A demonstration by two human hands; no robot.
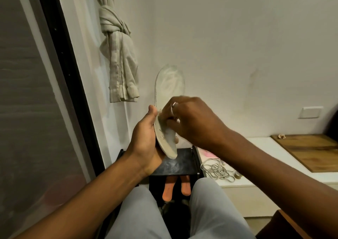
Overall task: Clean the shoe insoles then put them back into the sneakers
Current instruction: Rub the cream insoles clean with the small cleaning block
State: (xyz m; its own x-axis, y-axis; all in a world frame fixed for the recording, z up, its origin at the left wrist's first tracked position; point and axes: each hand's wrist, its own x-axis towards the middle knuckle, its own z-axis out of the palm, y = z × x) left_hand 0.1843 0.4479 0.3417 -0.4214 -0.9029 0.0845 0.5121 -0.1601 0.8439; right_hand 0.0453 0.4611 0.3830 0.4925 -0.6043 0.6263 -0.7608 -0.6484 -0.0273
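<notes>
A pale grey insole (169, 85) stands upright in front of me, toe end up and speckled with dirt along its left edge. My left hand (146, 138) grips its heel end from the left, thumb on the edge. My right hand (188, 118) has its fingers curled against the insole's middle and pinches a small pale cloth (160, 113), most of it hidden. Two orange insoles (168, 189) lie on a lower shelf between my knees. Something dark, perhaps a sneaker (172, 209), sits below them, too dim to make out.
A black stand (175, 163) is right under my hands. To the right, a white bench (265, 147) carries a tangle of grey cord (217, 171) and a wooden board (314, 151). A knotted curtain (117, 55) hangs at the left beside a dark window frame.
</notes>
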